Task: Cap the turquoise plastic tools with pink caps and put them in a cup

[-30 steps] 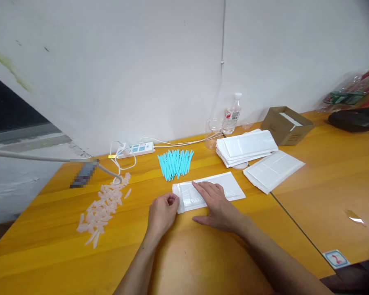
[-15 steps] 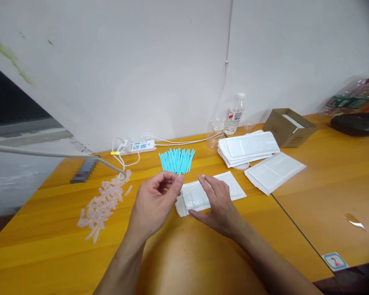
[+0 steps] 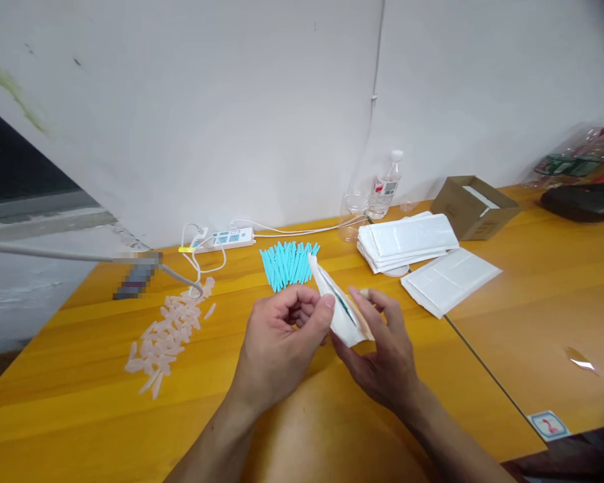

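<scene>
A white padded envelope (image 3: 343, 320) is raised off the table with its mouth facing me. Something dark green shows inside the slit, too little of it to name. My left hand (image 3: 286, 335) pinches the envelope's left edge between thumb and bent fingers. On the other side my right hand (image 3: 382, 349) holds it, thumb below and fingers along the edge; a pale band is around one finger. Just beyond my hands lies a row of turquoise strips (image 3: 288, 263). To the left, many translucent pinkish pieces (image 3: 168, 335) are spread over the wooden table (image 3: 80, 409).
A stack of white padded envelopes (image 3: 407, 240) lies at the right, with another envelope (image 3: 450, 280) in front. Behind are a cardboard box (image 3: 476, 208), a water bottle (image 3: 386, 186) and a clear plastic cup (image 3: 352, 218). A power strip (image 3: 231, 237) with white cables sits by the wall.
The envelope that lay flat on the table is now lifted and turned, its mouth towards me and parted. Both hands have closed on it; the left moved right.
</scene>
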`<move>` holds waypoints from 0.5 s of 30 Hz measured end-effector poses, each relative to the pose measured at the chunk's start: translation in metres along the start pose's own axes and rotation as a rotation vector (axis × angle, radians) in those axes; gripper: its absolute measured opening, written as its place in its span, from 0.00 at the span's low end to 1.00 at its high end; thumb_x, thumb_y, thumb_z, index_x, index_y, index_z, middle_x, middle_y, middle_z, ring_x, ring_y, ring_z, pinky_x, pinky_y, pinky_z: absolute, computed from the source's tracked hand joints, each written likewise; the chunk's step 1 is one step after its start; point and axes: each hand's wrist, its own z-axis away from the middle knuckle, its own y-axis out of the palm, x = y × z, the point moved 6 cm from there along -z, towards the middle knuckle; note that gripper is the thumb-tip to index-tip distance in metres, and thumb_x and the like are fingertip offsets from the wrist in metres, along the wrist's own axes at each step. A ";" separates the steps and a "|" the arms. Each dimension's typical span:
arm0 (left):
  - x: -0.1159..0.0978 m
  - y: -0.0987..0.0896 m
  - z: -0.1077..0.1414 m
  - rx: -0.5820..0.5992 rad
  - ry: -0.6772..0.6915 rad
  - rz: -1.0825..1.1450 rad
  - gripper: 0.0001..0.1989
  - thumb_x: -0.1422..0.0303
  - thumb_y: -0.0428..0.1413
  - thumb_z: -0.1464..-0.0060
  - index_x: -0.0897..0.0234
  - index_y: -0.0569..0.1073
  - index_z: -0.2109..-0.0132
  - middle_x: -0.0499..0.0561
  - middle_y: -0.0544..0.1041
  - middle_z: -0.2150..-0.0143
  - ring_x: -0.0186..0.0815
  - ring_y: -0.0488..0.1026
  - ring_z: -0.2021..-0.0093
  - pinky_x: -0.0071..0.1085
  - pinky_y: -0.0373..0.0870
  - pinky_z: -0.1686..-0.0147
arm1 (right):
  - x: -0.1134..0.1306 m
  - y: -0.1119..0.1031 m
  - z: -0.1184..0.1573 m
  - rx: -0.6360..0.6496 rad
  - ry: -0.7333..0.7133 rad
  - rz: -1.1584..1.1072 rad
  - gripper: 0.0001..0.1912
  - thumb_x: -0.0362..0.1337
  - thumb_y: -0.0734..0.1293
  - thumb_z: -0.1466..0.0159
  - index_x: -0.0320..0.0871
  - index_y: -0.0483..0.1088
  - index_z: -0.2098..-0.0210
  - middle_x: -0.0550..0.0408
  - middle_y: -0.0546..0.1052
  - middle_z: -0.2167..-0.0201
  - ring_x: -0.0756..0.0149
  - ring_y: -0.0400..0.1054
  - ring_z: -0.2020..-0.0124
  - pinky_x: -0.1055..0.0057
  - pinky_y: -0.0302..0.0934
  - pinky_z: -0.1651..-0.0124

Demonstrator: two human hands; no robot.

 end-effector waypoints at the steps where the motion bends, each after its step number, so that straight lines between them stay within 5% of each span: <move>1: -0.010 -0.001 0.001 -0.023 0.032 0.010 0.15 0.57 0.58 0.44 0.63 0.74 0.71 0.45 0.72 0.80 0.27 0.67 0.79 0.22 0.65 0.78 | 0.005 -0.008 -0.004 -0.038 0.001 -0.010 0.40 0.37 0.70 0.40 0.53 0.52 0.32 0.42 0.65 0.48 0.47 0.64 0.47 0.49 0.65 0.49; 6: -0.025 0.002 0.001 -0.039 0.104 0.086 0.14 0.58 0.59 0.44 0.63 0.75 0.71 0.45 0.75 0.78 0.28 0.70 0.79 0.23 0.68 0.77 | 0.026 -0.020 -0.012 -0.077 -0.044 -0.092 0.34 0.34 0.70 0.40 0.51 0.60 0.36 0.46 0.70 0.55 0.54 0.69 0.56 0.57 0.69 0.56; 10: -0.018 -0.001 0.003 0.019 0.094 0.129 0.11 0.59 0.58 0.43 0.62 0.76 0.67 0.45 0.75 0.77 0.28 0.71 0.77 0.23 0.70 0.74 | 0.024 -0.025 -0.025 -0.012 -0.045 -0.073 0.10 0.31 0.64 0.35 0.48 0.74 0.56 0.55 0.73 0.71 0.67 0.67 0.72 0.71 0.63 0.70; 12: -0.008 -0.010 0.007 0.051 0.109 0.128 0.08 0.61 0.59 0.43 0.60 0.76 0.60 0.45 0.76 0.74 0.29 0.73 0.73 0.24 0.71 0.69 | 0.008 -0.052 -0.041 -0.120 0.013 0.134 0.09 0.37 0.65 0.34 0.45 0.73 0.71 0.58 0.67 0.80 0.70 0.60 0.80 0.72 0.56 0.75; 15: 0.021 -0.029 0.012 0.036 0.088 0.095 0.09 0.62 0.59 0.42 0.60 0.75 0.56 0.45 0.76 0.72 0.29 0.72 0.71 0.24 0.70 0.67 | -0.034 -0.115 -0.071 -0.402 0.192 0.402 0.17 0.47 0.65 0.35 0.43 0.73 0.73 0.58 0.63 0.82 0.67 0.59 0.79 0.69 0.52 0.74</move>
